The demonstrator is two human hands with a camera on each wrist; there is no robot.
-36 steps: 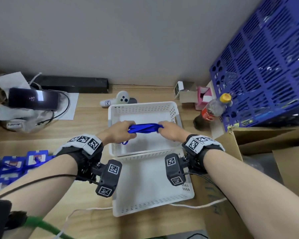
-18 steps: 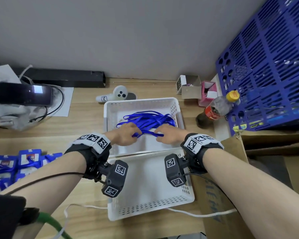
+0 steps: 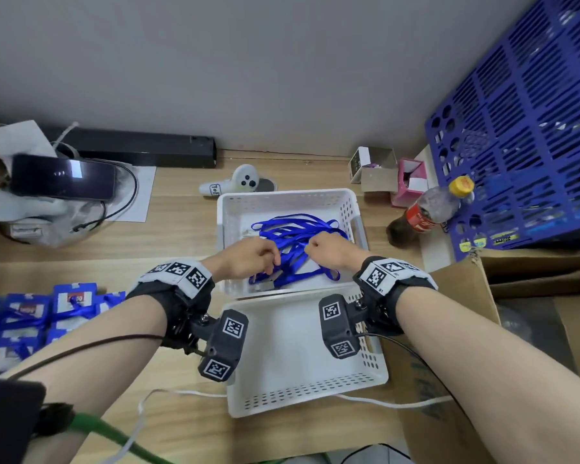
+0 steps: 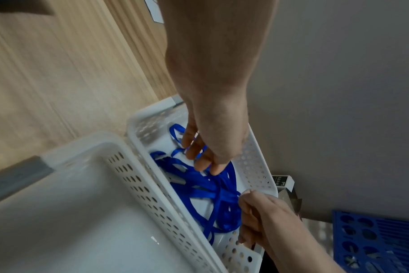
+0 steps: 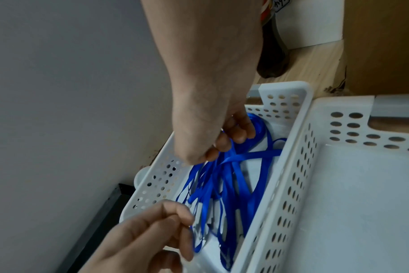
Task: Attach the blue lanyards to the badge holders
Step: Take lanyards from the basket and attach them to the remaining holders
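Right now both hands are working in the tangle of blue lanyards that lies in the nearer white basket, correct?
Not quite: the blue lanyards lie in the farther white basket, as the head view shows. The nearer white basket holds none. The left hand and right hand do both work in the tangle.
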